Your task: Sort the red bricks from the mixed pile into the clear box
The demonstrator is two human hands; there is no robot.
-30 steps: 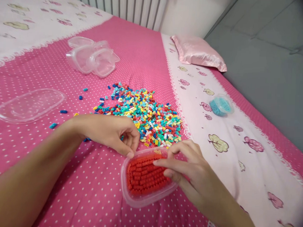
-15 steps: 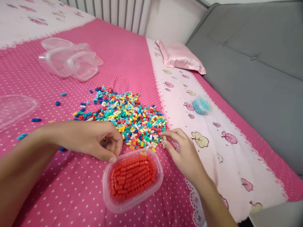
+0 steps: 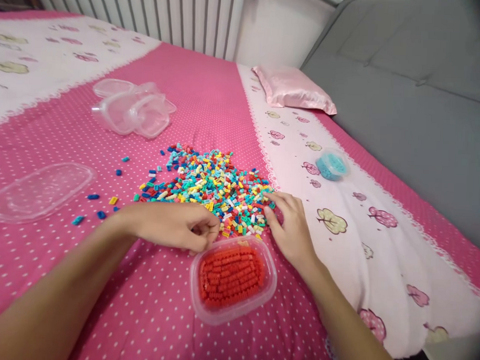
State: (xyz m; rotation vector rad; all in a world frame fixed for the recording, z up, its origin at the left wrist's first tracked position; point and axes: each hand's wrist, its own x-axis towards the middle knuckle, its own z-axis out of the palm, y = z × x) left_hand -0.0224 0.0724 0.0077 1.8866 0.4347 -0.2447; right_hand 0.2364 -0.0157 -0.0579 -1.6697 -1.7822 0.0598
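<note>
A pile of small multicoloured toy building bricks (image 3: pixel 216 182) lies spread on the pink bedding. In front of it stands a clear plastic container (image 3: pixel 215 318) with rows of red bricks (image 3: pixel 231 277) packed inside. My left hand (image 3: pixel 183 225) is curled closed between the pile and the container's far left rim; whatever its fingers hold, if anything, is hidden. At the pile's right edge, my right hand (image 3: pixel 291 226) reaches in with thumb and forefinger apart, the fingertips touching or just above the bricks.
Clear empty containers (image 3: pixel 134 110) lie stacked loosely behind the pile. A clear lid (image 3: pixel 43 191) rests at left, near a few stray bricks (image 3: pixel 100 215). Right of the pile sits a small tub of blue pieces (image 3: pixel 331 166). Farther back are a pink pillow (image 3: pixel 294 90) and a grey padded headboard (image 3: pixel 416 102).
The camera view has shifted, so everything sits farther right. My left hand's fingers have curled more, and its thumb has drawn in. My right hand stays at the pile's right edge.
</note>
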